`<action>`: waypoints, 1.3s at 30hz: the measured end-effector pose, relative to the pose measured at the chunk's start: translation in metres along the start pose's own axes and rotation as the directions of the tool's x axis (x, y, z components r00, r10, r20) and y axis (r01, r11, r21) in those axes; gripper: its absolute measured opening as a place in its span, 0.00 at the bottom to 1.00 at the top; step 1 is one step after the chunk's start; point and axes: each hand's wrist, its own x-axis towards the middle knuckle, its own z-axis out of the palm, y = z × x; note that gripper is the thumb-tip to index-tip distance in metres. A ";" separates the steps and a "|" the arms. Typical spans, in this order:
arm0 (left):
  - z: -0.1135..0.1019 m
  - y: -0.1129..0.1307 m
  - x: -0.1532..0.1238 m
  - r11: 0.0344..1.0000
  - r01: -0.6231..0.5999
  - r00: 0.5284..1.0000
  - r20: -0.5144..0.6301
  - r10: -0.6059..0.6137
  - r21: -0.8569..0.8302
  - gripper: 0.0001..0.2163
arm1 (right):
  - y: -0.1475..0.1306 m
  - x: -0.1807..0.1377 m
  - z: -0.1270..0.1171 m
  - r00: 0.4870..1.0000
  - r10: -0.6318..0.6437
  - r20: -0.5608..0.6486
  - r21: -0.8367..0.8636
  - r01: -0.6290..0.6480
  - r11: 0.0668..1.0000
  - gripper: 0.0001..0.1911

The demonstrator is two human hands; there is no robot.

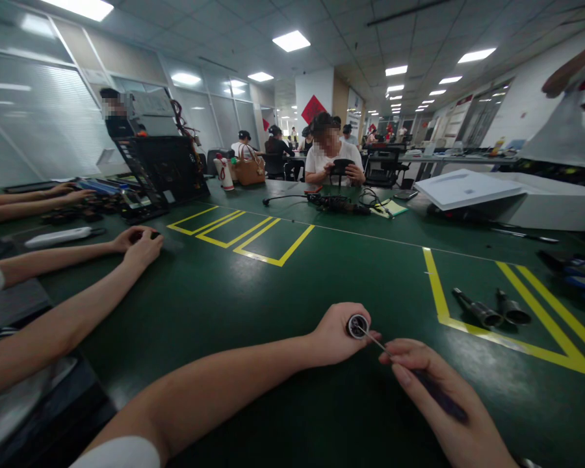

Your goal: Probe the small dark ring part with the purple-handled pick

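My left hand is wrapped round a small dark metal cylinder, its round open end facing up. My right hand pinches a thin dark-handled tool whose fine metal tip reaches into the cylinder's end. Both hands hover just above the green table near its front edge.
Two more dark metal cylinders lie inside a yellow-taped box to the right. A person's arms rest on the table at left. Across the table sits another person with cables, a black laptop and a white box.
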 end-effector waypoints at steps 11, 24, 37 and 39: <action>0.002 -0.005 0.000 0.981 0.041 0.997 -0.053 -0.052 -0.187 0.14 | -0.007 0.001 -0.004 0.996 -0.054 -0.071 -0.070 0.049 0.996 0.07; 0.005 0.015 -0.013 0.967 -0.220 0.932 0.319 0.170 0.130 0.25 | 0.001 0.003 -0.006 0.885 -0.439 0.153 -0.454 0.457 0.765 0.15; -0.005 0.027 -0.015 0.989 0.008 0.992 0.125 -0.027 0.150 0.36 | -0.026 0.033 -0.061 0.865 -0.483 -0.136 -0.721 0.248 0.647 0.05; -0.007 0.032 -0.016 0.988 0.051 0.983 0.169 -0.076 0.145 0.34 | -0.020 0.045 -0.090 0.822 -0.466 -0.326 -0.760 0.065 0.647 0.09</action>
